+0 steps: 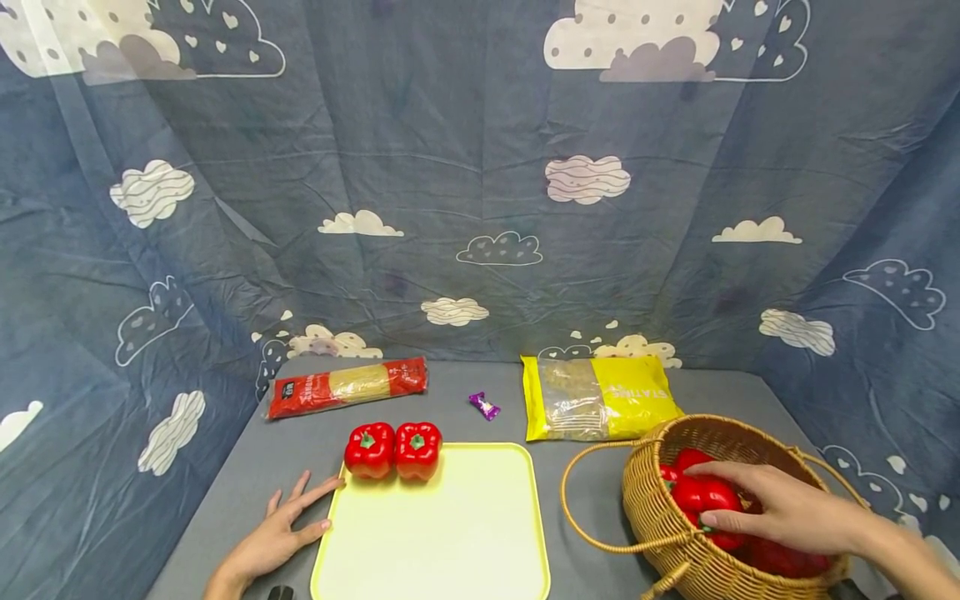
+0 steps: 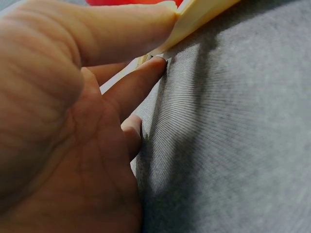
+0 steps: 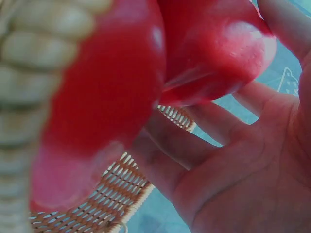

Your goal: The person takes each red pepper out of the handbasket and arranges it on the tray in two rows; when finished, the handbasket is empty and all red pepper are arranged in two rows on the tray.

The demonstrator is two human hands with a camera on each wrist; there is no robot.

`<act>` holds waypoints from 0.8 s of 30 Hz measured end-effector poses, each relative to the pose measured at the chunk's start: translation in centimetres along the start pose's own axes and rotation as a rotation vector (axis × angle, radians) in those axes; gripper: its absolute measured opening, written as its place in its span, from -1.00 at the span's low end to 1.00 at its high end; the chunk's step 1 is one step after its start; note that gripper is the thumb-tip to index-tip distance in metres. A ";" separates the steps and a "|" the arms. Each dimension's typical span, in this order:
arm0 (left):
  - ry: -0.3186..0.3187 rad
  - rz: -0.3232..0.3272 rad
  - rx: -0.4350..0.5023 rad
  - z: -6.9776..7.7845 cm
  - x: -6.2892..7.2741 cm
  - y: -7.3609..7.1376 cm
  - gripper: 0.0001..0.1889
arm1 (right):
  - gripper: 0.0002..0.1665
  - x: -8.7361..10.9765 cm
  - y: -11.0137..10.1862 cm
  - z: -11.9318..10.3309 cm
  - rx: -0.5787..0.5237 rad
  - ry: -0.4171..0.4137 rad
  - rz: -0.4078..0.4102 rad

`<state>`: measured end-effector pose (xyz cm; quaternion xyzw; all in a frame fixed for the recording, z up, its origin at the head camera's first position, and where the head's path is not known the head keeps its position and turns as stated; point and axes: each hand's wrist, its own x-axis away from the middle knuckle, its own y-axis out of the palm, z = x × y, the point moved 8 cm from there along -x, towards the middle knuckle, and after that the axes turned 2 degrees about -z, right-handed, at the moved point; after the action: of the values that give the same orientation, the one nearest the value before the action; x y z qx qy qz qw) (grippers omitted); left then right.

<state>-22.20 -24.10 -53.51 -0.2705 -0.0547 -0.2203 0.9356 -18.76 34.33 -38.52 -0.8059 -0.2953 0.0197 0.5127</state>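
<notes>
My right hand (image 1: 787, 504) reaches into a wicker basket (image 1: 645, 500) and grips a red bell pepper (image 1: 705, 497), thumb on the near side and fingers over the far side. More red peppers lie beneath it, partly hidden by the hand and rim. In the right wrist view the fingers curve round the glossy pepper (image 3: 218, 48). With fingers spread, my left hand (image 1: 273, 537) touches the left edge of a pale yellow tray (image 1: 435, 533). Two red bell peppers, a left one (image 1: 369, 450) and a right one (image 1: 418, 451), stand side by side at the tray's far left corner.
Behind the tray lie a red pasta packet (image 1: 348, 387), a small purple-wrapped candy (image 1: 484, 406) and a yellow pasta bag (image 1: 600, 400). One basket handle (image 1: 573, 508) juts toward the tray. A blue cloud-print cloth (image 1: 480, 167) encloses the grey table (image 1: 480, 429).
</notes>
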 end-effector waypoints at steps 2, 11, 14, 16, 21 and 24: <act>-0.004 -0.003 0.007 0.0 0.0 0.0 -0.34 | -0.36 0.0 0.1 0.0 -0.003 -0.005 0.003; 0.003 0.010 -0.005 0.2 0.0 -0.1 -0.34 | -0.43 -0.1 -0.1 -0.5 0.006 -0.044 0.048; 0.008 0.017 -0.010 0.2 0.0 -0.2 -0.34 | -0.43 0.0 -0.2 -0.7 0.018 -0.043 0.068; 0.006 0.016 -0.007 0.2 0.1 -0.1 -0.34 | -0.42 0.0 -0.4 -0.8 0.033 -0.040 0.082; 0.007 0.014 0.001 0.2 0.1 0.0 -0.34 | -0.42 0.2 -0.7 -0.8 0.054 -0.033 0.119; 0.005 0.009 -0.002 0.2 0.1 0.1 -0.34 | -0.38 0.3 -0.9 -0.7 0.073 -0.018 0.158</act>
<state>-22.04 -23.96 -53.33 -0.2712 -0.0511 -0.2168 0.9364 -18.66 34.20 -37.38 -0.8073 -0.2344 0.0783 0.5359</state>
